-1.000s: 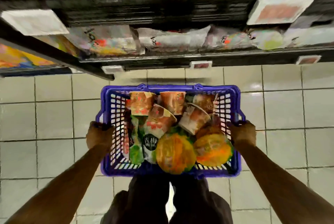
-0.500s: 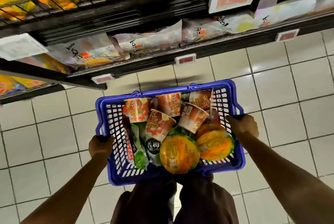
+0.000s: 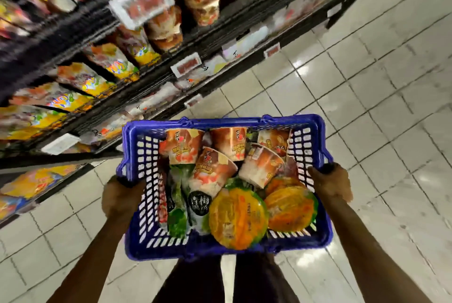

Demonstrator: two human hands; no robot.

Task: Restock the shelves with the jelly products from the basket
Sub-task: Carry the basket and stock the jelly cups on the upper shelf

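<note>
While left hand (image 3: 119, 201) and right hand (image 3: 330, 185) grip the basket (image 3: 220, 123) edges (shelves (image 3: 156, 75) leftward), floor (image 3: 367, 87) opens rightward.

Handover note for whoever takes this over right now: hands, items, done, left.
Left hand grips the left rim of the blue plastic basket; right hand grips its right rim.
Inside: orange-red jelly cups, round orange-lidded tubs, green pouches.
Done: nothing taken out yet, it seems.
Left: free a hand, move all to the black shelves on the left.

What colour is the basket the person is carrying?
Blue, with slotted sides; the basket shows clearly in the head view.
</note>
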